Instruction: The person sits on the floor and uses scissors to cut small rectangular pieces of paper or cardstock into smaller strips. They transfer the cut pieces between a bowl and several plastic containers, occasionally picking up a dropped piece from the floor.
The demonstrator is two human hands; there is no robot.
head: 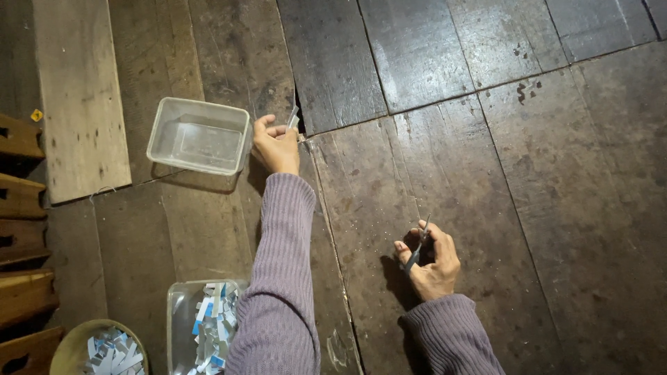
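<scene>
- While the left hand (275, 147) reaches far out over the floor (528, 180), its fingers are curled narrow round a small pale strip (292, 119), pinched at the fingertips so the end sticks up free.
- That hand sits just beside the empty tub (200, 135), right at its right wall, a handy spot for dropping a piece in, by the look of it.
- Nearer, to the right, the right hand (432, 262) rests on the boards, fingers closed round small scissors (417, 251), blades pointing up and away; I can't tell whether the blades are apart.
- Two stocks lie near and left: a second tub (182, 305) of blue-and-white slips, partly behind the left sleeve (281, 278), and a round bowl (69, 347) with more.
- Both are kept close to the body, within easy reach, well apart from the empty tub.
</scene>
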